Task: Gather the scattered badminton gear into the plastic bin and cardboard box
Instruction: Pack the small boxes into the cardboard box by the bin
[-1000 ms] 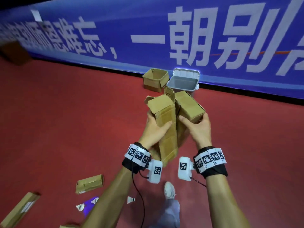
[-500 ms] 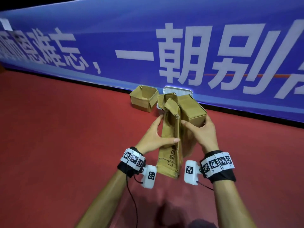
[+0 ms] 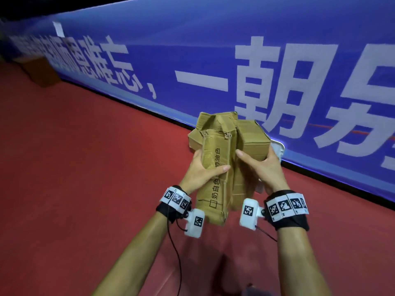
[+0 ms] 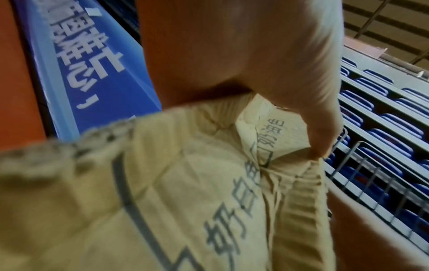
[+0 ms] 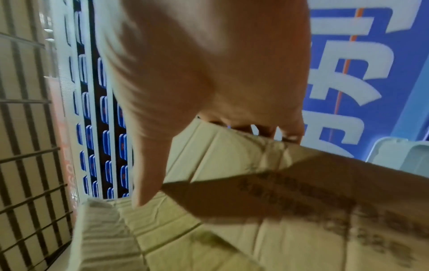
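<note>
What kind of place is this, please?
Probably an indoor sports hall: a red court floor, a long blue banner along its edge, and rows of blue seats behind a railing.

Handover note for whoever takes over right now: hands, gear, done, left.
Left hand: grips the long printed carton, thumb across its front.
Right hand: holds the plain carton pressed beside it.
Both cartons are in the air, upright, over the red floor near the blue banner.
Plastic bin: only a white edge shows behind the right hand; cardboard box mostly hidden behind the cartons.
Done: two cartons picked up and carried over.
Left: set them in; anything else on the floor is out of view.
</note>
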Demonstrator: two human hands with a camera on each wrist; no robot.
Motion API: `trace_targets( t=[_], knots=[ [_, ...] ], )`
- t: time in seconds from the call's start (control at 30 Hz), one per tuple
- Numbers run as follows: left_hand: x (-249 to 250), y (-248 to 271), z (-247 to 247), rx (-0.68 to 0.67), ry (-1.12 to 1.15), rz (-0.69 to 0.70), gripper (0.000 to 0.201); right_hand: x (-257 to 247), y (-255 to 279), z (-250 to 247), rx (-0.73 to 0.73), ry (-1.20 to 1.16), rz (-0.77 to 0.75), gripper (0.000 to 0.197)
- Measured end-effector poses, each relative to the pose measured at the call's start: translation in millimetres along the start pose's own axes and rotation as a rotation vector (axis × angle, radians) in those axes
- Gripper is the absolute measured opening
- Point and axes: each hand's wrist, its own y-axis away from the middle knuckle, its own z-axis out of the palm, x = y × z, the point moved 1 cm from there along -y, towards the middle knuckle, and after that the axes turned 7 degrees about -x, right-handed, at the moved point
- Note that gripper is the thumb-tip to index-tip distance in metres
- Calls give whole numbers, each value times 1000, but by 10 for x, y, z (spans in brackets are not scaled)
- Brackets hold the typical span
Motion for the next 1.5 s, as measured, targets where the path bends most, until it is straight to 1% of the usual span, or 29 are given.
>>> trace_targets(
  t=[0.07,0.1,0.17,0.2,0.27,0.33,0.47,0.6,0.63,0.73,0.8,0.87,0.93,1.1,1.23,1.3,1.37,1.4,1.47,1.5],
  knots=[
    [57,-361,-126,36,-35,-10,83,43,-477,-31,-116,-40,42,85],
    [58,-508,-194,46,-44,-11,83,74,-672,-25,-166,-56,60,88],
    [34,-761,-329,67,-21,-23,87,120,-1004,18,-237,-44,57,92],
    [15,-888,-394,76,-6,-32,90,129,-1160,62,-255,-43,37,88],
    [-14,-1152,-513,72,1,-48,94,152,-1485,192,-301,-116,20,82],
    [-61,-1428,-622,64,32,-46,99,189,-1828,346,-388,-161,20,83],
    [-205,-2069,-942,47,72,-21,114,285,-2608,557,-429,-27,-1,89],
    [-314,-2800,-1450,39,103,4,122,406,-3496,791,-401,-30,22,87],
    [-338,-3015,-1594,53,114,11,118,431,-3738,872,-373,-17,24,84],
    [-362,-3724,-2003,72,148,10,92,408,-4453,1143,-284,35,3,72],
    [-334,-4144,-2245,110,171,4,77,341,-4856,1305,-210,69,-14,64],
    [-288,-4522,-2459,144,165,22,66,298,-5221,1416,-147,81,-39,60],
    [-287,-4857,-2620,149,182,21,58,308,-5538,1471,-113,83,-34,59],
    [-499,-5592,-2873,175,189,7,56,544,-6286,1494,-25,88,15,62],
    [-765,-6251,-2962,179,154,-53,54,792,-6916,1555,21,37,45,60],
    [-877,-6625,-2984,170,96,-85,56,874,-7282,1618,0,22,52,58],
    [-998,-7052,-3011,136,2,-119,63,923,-7719,1700,-19,21,66,57],
    [-1060,-7299,-3033,104,-57,-130,70,944,-7971,1734,-29,22,75,57],
    [-1178,-7883,-3121,70,-169,-149,95,1007,-8584,1769,-52,29,80,58],
    [-1210,-8006,-3153,67,-210,-166,106,1022,-8732,1779,-67,40,86,58]
  ],
)
